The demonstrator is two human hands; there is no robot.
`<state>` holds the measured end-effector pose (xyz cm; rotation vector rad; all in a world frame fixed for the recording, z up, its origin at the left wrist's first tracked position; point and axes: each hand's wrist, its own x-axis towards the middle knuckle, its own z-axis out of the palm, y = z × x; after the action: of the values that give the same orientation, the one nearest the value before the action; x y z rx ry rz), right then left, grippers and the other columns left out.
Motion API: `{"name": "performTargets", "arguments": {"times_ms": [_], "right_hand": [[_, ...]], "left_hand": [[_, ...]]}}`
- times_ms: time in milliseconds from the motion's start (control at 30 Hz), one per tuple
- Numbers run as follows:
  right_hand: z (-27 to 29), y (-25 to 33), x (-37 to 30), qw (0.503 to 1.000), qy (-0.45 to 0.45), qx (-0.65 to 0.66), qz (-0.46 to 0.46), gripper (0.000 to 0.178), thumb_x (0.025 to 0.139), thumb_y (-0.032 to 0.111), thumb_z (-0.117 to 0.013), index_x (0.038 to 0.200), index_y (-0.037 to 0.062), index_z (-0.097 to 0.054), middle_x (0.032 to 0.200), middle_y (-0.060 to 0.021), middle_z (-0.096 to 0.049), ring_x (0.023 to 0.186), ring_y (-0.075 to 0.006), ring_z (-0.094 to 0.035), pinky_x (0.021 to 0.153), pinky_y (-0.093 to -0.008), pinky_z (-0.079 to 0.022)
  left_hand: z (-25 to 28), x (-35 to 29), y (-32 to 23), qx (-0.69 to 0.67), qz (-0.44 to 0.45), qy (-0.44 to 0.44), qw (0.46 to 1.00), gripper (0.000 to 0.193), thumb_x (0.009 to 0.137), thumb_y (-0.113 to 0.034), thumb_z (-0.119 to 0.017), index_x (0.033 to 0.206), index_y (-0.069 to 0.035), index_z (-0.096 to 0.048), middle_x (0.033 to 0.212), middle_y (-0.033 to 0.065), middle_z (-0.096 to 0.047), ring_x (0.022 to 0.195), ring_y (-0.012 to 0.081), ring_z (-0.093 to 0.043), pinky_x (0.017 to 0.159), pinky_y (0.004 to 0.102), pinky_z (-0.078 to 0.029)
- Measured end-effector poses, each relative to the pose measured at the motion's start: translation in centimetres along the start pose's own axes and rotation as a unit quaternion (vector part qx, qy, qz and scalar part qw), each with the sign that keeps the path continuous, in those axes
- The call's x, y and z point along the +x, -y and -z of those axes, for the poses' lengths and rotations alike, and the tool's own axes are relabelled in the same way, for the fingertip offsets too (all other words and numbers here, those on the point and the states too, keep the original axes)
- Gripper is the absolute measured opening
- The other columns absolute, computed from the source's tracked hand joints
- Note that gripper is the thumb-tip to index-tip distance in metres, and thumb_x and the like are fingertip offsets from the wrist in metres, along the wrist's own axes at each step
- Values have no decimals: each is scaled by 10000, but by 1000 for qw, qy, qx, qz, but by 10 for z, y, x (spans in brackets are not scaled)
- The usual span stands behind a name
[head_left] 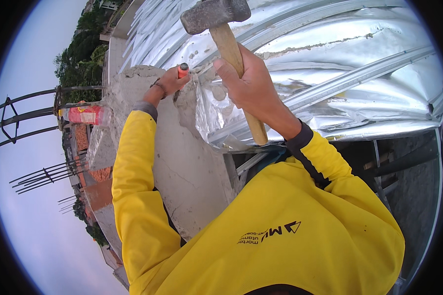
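Observation:
My right hand is wrapped round the wooden handle of a club hammer, whose heavy grey head is raised at the top of the view. Lower and to the left, my left hand grips a chisel with an orange handle and a dark striking end. The chisel's blade is hidden behind the hand and the concrete. That hand is at the broken edge of a rough concrete wall, beside silver foil sheeting. The hammer head is apart from the chisel.
Metal roof channels run across the foil, with loose rubble near the wall. A plastic bottle with a red label is beside protruding rebar on the left. A dark gap with supports opens below the foil's edge.

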<state>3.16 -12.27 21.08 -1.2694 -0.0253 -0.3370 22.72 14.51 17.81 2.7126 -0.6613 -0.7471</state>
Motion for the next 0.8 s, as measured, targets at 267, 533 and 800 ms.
{"name": "performTargets", "arguments": {"times_ms": [267,533,800], "right_hand": [[-7,24,19,971,-79,187,125,262,1007,314,-569,970,63,-503,608,20,-435,445,-54,-413,408,-232,-378],[-23,-91,-11,949,120,55,-287,272,966,267,-554,1025,3,-524,642,-8,-481,423,-94,-474,363,-256,-412],[8,6,24,974,-63,217,-12,358,985,348,-603,825,79,-431,605,13,-424,432,-62,-404,384,-241,-385]], "left_hand": [[-14,7,5,68,-45,4,997,347,864,-366,-672,844,-32,-579,721,58,-576,672,151,-537,654,336,-477],[-35,3,3,170,-14,16,985,424,775,-426,-713,930,-37,-645,840,180,-686,787,346,-657,738,410,-514],[-19,8,23,-60,22,11,998,235,822,-260,-727,845,-56,-612,691,8,-573,606,93,-520,564,282,-453]]}}
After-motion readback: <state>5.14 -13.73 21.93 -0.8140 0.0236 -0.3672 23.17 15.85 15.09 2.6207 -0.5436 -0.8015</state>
